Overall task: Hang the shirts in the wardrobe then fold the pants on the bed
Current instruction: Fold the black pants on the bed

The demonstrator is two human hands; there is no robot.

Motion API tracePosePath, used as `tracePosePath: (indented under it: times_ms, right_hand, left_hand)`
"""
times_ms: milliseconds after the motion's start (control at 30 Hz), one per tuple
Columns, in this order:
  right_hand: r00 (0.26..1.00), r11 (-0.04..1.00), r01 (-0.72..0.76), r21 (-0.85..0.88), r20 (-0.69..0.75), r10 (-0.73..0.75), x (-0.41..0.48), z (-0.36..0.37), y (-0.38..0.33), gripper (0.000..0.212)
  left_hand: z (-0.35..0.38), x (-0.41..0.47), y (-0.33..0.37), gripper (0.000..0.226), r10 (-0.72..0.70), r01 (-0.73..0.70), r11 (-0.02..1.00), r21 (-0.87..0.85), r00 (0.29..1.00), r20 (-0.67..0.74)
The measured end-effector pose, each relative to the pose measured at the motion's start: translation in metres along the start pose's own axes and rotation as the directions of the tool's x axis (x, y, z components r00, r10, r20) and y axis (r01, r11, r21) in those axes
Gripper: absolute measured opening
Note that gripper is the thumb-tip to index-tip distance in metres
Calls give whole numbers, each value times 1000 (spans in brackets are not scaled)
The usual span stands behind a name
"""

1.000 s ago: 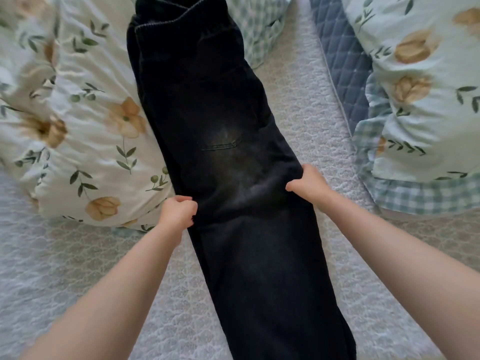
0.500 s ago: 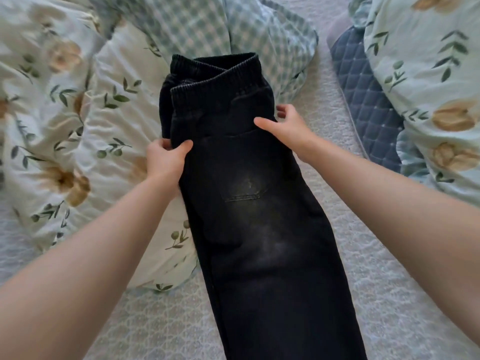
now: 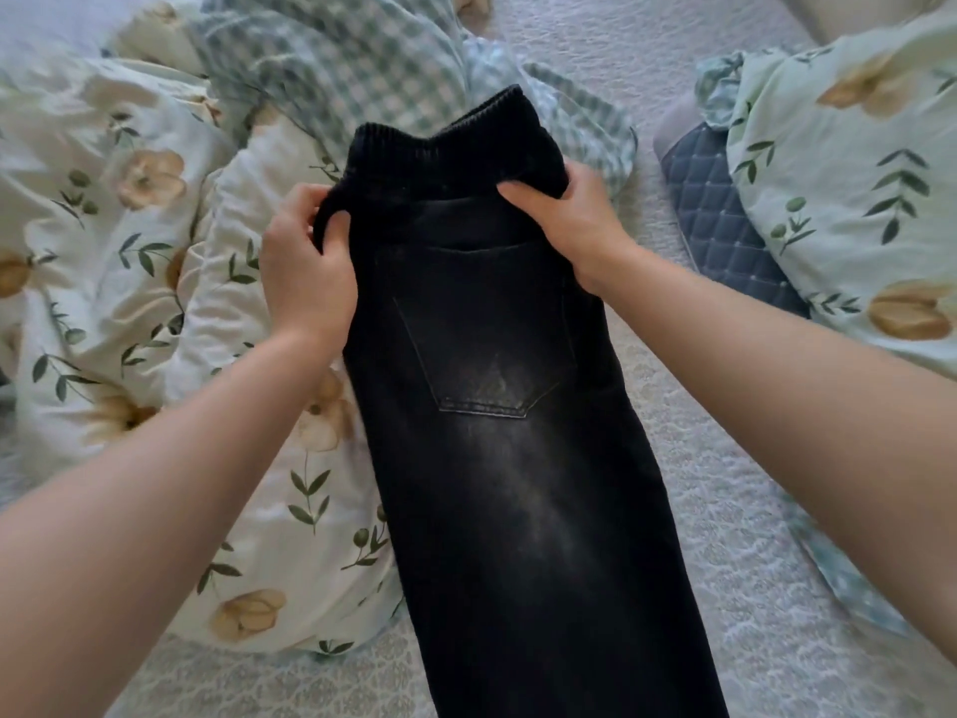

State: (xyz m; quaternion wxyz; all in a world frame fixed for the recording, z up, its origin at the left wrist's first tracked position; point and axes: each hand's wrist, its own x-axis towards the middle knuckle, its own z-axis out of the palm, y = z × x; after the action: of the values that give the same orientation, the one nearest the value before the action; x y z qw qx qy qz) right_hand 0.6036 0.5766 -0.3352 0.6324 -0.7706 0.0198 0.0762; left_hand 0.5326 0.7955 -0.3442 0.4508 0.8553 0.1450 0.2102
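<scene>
Black faded pants (image 3: 510, 458) lie lengthwise on the bed (image 3: 725, 510), folded leg on leg, back pocket facing up and ribbed waistband at the far end. My left hand (image 3: 308, 266) pinches the left corner of the waistband. My right hand (image 3: 562, 220) grips the right side of the waistband, which is lifted and bunched. The pant legs run out of view at the bottom edge.
A floral duvet (image 3: 129, 303) with a green checked underside (image 3: 331, 70) is heaped on the left, partly under the pants. A floral pillow (image 3: 854, 199) and a blue quilted cushion (image 3: 720, 220) lie on the right.
Both hands slid up the pants from mid-thigh to the waistband and closed on it. The view shifted so the waistband sits nearer the centre.
</scene>
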Motion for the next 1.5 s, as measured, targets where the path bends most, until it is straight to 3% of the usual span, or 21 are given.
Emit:
tracePosePath:
  times_ms: [100, 167, 233, 300, 367, 467, 533, 567, 633, 733, 833, 900, 967, 1033, 1067, 1133, 1200, 1267, 1367, 1433, 1500]
  right_hand:
    - [999, 995, 37, -94, -36, -41, 25, 11, -8, 24]
    - [1000, 965, -14, -261, -20, 9, 43, 19, -4, 49]
    - [993, 855, -110, -506, -27, 112, 54, 24, 4, 77]
    - [991, 803, -127, -582, -33, 132, 56, 26, 9, 83]
    - [995, 828, -86, -553, -9, 98, 51, 22, 11, 80]
    - [999, 805, 1, -593, -31, -24, 32, -2, 20, 74]
    - [993, 846, -60, -530, -119, -4, 13, -24, 37, 66]
    - [986, 865, -136, -483, -153, 69, 2, -35, 50, 59]
    - [953, 806, -303, -508, -149, 264, -21, -58, 85, 45]
    - [826, 699, -501, -510, -43, 561, -59, -84, 134, 24]
    - [708, 689, -654, -313, 69, 703, -94, -92, 151, 20]
    - [665, 673, -702, -233, 125, 736, -108, -93, 155, 24]
    - [619, 639, -737, -219, 159, 769, -113, -93, 155, 35]
    - [559, 585, -772, -249, 175, 811, -112, -96, 150, 49]
    - [514, 553, -792, -259, 206, 833, -112, -97, 143, 56]
    - [425, 499, -827, -260, 293, 857, -112, -100, 132, 60]
    - [393, 495, -830, -259, 360, 846, -112, -104, 129, 57]
    - [456, 520, -839, -160, 313, 833, -113, -108, 132, 50]
    - [584, 574, -809, 128, 49, 811, -114, -114, 140, 34]
    - [619, 624, -768, 147, -81, 781, -116, -117, 144, 32]
    - [643, 653, -743, 144, -116, 757, -117, -118, 150, 32]
  left_hand:
    - [4, 20, -6, 17, -103, 101, 992, 71, 995, 14]
    - [9, 28, -19, 20, -298, 276, 945, 175, 948, 111]
    - [12, 29, -26, 29, -433, 381, 891, 245, 876, 211]
    - [12, 28, -26, 34, -463, 404, 877, 259, 854, 236]
    - [11, 27, -26, 33, -467, 418, 879, 232, 854, 231]
    - [7, 22, -28, 31, -449, 409, 888, 212, 869, 207]
    - [5, 16, -29, 29, -423, 385, 897, 216, 890, 172]
    - [5, 12, -29, 27, -409, 377, 903, 205, 900, 148]
    - [5, 6, -26, 25, -386, 369, 916, 160, 918, 89]
    - [6, -1, -23, 23, -353, 348, 928, 131, 935, 18]
    - [7, -7, -23, 26, -314, 311, 939, 147, 949, -5]
    - [7, -15, -22, 34, -184, 188, 949, 252, 982, -38]
    - [11, -33, -17, 39, 63, -68, 896, 440, 998, 27]
    - [22, -61, -9, 42, 289, -382, 799, 465, 921, 260]
    - [29, -76, -4, 44, 372, -530, 733, 427, 837, 401]
    - [46, -103, -3, 51, 472, -771, 566, 292, 594, 652]
    - [65, -125, -4, 61, 455, -897, 407, 170, 361, 814]
    - [80, -140, 1, 71, 333, -931, 345, 118, 239, 912]
    - [93, -148, 2, 71, 70, -907, 378, 187, 230, 971]
    - [97, -142, 0, 68, -184, -863, 385, 326, 275, 944]
    - [101, -134, -2, 69, -368, -835, 363, 413, 278, 887]
